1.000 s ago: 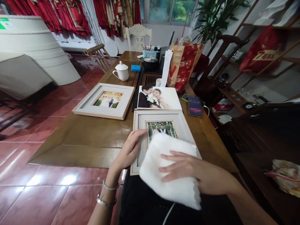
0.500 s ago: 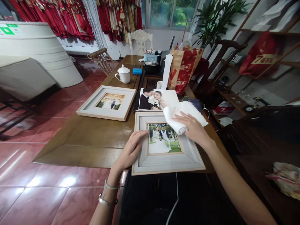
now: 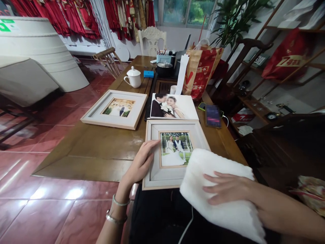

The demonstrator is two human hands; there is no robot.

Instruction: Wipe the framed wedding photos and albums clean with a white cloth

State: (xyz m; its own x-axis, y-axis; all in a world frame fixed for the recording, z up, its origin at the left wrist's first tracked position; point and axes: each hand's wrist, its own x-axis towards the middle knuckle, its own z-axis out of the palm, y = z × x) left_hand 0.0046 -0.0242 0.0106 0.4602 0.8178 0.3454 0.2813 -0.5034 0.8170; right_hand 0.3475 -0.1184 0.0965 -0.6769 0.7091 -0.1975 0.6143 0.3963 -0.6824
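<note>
A pale picture frame [image 3: 167,179] with a photo of a couple outdoors lies at the near table edge, its front side jutting slightly past it. My left hand [image 3: 139,161] is laid over the frame's left border and holds it, fingertips by the photo's inner edge. Under my right hand [image 3: 228,189] is a white cloth [image 3: 200,169], which it holds with fingers stretched across the top. The cloth covers the frame's lower right corner and hangs out over my lap. My right thumb is hidden.
On the wooden table [image 3: 106,149] lie a second picture frame [image 3: 96,118], an unframed couple photo print [image 3: 189,106] and a phone [image 3: 213,116] with a cable. Farther back stand a white lidded mug [image 3: 133,78], a blue box [image 3: 148,74] and a paper bag [image 3: 195,81].
My right hand has moved the cloth from the frame's upper right corner down and right toward me, uncovering the phone. My left hand stays in place on the frame.
</note>
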